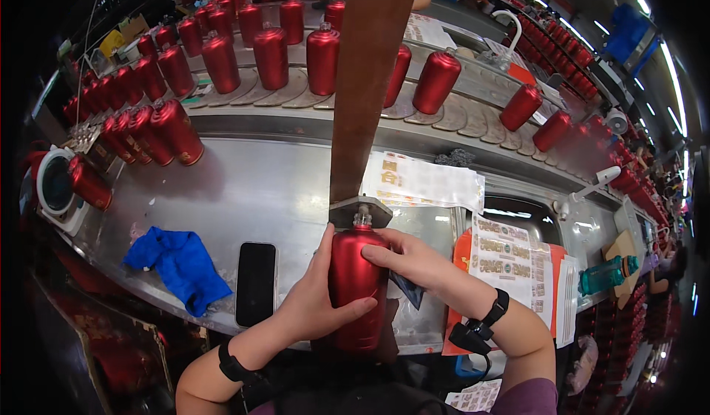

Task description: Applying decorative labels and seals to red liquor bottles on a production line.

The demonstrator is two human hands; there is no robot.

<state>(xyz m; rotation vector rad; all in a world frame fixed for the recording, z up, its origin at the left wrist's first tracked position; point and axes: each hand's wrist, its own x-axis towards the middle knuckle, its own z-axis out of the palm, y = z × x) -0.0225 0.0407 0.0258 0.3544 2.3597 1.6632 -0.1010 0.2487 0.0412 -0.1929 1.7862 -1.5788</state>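
Note:
A glossy red bottle [359, 274] with a clear glass neck stands close in front of me, its neck beside a metal plate [361, 212] at the foot of a brown upright post [370, 67]. My left hand [319, 297] wraps round its left side, thumb across the lower front. From the right, my right hand [414, 260] grips its upper part, thumb on the shoulder. Part of a small dark blue piece [407, 289] shows under my right hand; its kind is unclear. Decal sheets [503, 249] with gold print lie on an orange-red folder right of the bottle.
A blue cloth [177, 267] and a black phone [257, 282] lie on the metal bench at left. Several red bottles [170, 130] stand at its back left. Beyond runs a slatted conveyor [473, 123] carrying more bottles. Printed strips [429, 181] lie behind the post; a teal bottle [606, 274] is right.

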